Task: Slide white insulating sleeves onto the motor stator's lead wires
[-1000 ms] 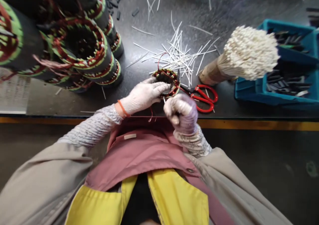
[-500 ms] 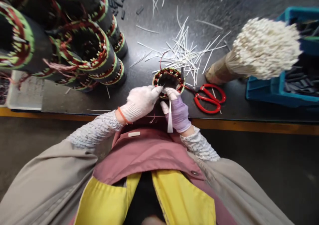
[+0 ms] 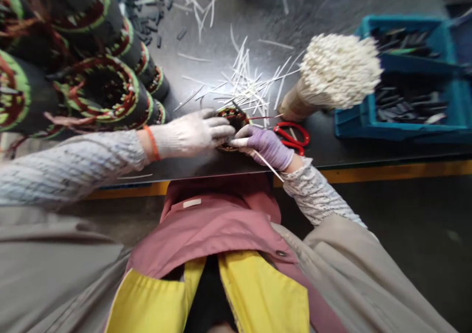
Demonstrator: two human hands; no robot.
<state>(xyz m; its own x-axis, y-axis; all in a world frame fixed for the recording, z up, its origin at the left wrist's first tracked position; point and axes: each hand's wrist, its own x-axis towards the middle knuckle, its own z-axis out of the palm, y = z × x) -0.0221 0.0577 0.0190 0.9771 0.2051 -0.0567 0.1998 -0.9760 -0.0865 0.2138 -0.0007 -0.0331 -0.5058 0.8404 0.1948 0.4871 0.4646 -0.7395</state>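
Observation:
A small motor stator (image 3: 241, 115), a ring with red windings and yellow-green edges, stands near the bench's front edge. My left hand (image 3: 191, 134), in a white knit glove, lies against its left side, fingers stretched over the rim and opening; the thumb is hard to make out. At the near right rim is my right hand (image 3: 267, 147), in a purple glove with white fingertips, its thumb and fingers closed. A thin white strip (image 3: 272, 167) runs from those fingers down past the wrist. One red wire (image 3: 264, 117) sticks out rightward from the stator.
Red-handled scissors (image 3: 300, 137) lie right of the stator, below a wrapped bundle of white sticks (image 3: 339, 72). Loose white strips (image 3: 247, 79) are scattered behind. Larger stators (image 3: 106, 89) are stacked at left. Blue bins (image 3: 405, 131) with dark pieces stand at right.
The stator has turned, its red wire swinging from the far side to the right. My left hand has opened from a pinch and spread over the rim. The view has shifted right.

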